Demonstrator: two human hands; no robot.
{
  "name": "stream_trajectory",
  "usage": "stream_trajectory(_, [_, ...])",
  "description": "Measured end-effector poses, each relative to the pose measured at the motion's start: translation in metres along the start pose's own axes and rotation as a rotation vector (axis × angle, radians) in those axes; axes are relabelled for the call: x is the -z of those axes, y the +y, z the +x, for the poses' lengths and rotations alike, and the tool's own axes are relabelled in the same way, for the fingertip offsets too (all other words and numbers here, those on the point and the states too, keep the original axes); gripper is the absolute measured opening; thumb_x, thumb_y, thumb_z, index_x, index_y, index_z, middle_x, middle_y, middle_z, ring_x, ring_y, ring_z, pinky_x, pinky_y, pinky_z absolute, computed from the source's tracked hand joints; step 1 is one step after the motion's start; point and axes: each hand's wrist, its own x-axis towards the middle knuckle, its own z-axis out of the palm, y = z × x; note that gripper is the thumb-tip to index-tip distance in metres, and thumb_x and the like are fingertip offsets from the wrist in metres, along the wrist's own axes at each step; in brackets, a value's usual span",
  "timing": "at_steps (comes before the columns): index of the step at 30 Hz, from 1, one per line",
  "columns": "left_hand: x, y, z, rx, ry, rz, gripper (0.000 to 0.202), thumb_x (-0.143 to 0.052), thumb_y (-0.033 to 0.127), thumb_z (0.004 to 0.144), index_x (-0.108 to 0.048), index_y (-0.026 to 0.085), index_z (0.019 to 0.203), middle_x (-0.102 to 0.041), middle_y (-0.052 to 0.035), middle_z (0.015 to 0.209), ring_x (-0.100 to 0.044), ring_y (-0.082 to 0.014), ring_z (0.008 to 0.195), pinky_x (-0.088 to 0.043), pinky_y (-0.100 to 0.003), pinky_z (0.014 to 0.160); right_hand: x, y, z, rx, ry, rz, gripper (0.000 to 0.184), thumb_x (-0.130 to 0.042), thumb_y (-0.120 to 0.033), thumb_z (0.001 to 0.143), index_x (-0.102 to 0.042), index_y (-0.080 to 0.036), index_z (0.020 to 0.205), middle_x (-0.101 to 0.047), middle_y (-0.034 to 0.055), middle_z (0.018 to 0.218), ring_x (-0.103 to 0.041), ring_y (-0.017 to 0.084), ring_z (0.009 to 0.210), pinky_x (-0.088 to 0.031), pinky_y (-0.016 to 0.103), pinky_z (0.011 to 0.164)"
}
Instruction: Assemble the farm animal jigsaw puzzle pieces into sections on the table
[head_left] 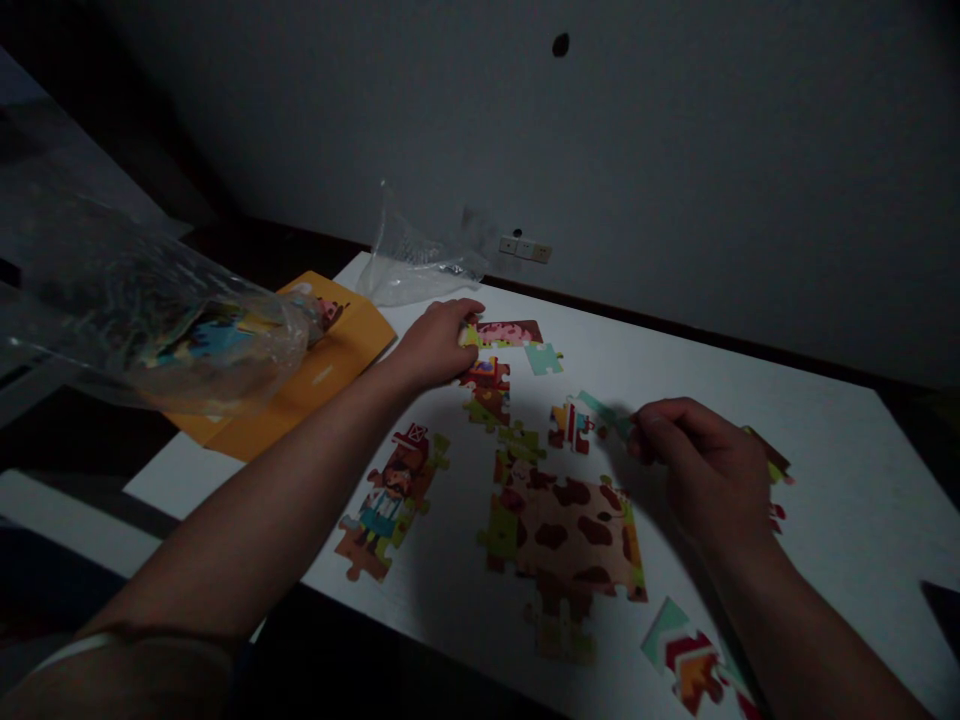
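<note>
My left hand (pixel 439 345) reaches across to the far side of the table, its thumb and fingers closed on the edge of a green jigsaw puzzle piece (pixel 470 337). That piece borders a strip with a pink pig (pixel 510 333). A pale green puzzle piece (pixel 604 412) is pinched in my right hand (pixel 697 465), beside a red-and-white piece (pixel 576 427) on the table. Between my arms lies a joined section showing a brown-spotted cow (pixel 574 525). Farther left is a joined strip with a figure in blue (pixel 386 505). A small pale green piece (pixel 544 358) lies under the pig strip.
An orange folder (pixel 300 400) lies at the left of the white table (pixel 832 450), with a clear plastic bag (pixel 225 340) of pieces over it. Another clear bag (pixel 416 270) sits at the back edge. More pieces (pixel 694 665) lie near my right forearm. A wall stands behind.
</note>
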Motion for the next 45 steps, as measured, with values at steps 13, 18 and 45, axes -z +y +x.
stream_trajectory(13, [-0.002,0.005,-0.002,-0.110,0.069,-0.042,0.075,-0.071,0.011,0.079,-0.066,0.023,0.152,-0.071,-0.0105,0.150,-0.065,-0.0312,0.138,-0.051,-0.045,0.124,-0.001,0.002,0.001,0.011,-0.010,0.011,0.028,-0.076,-0.050,0.100,-0.077,-0.028,0.083,-0.072,-0.0002,0.071,-0.063,0.020,0.067,-0.049,0.040,0.070])
stream_trajectory(18, [-0.002,0.004,-0.002,-0.137,0.090,-0.065,0.074,-0.072,0.010,0.078,-0.067,0.021,0.151,-0.072,-0.0114,0.146,-0.067,-0.0309,0.134,-0.052,-0.044,0.122,-0.002,0.001,0.000,-0.003,0.001,0.044,0.023,-0.076,-0.047,0.099,-0.078,-0.029,0.085,-0.071,-0.0002,0.071,-0.062,0.019,0.067,-0.048,0.040,0.071])
stream_trajectory(45, [0.003,-0.015,0.007,0.000,0.144,-0.012,0.043,-0.072,0.017,0.084,-0.076,0.024,0.127,-0.069,-0.0113,0.139,-0.066,-0.0318,0.132,-0.053,-0.050,0.125,0.000,0.004,0.002,0.030,-0.032,0.004,0.026,-0.075,-0.048,0.103,-0.077,-0.028,0.085,-0.073,-0.0001,0.072,-0.065,0.019,0.068,-0.048,0.037,0.070])
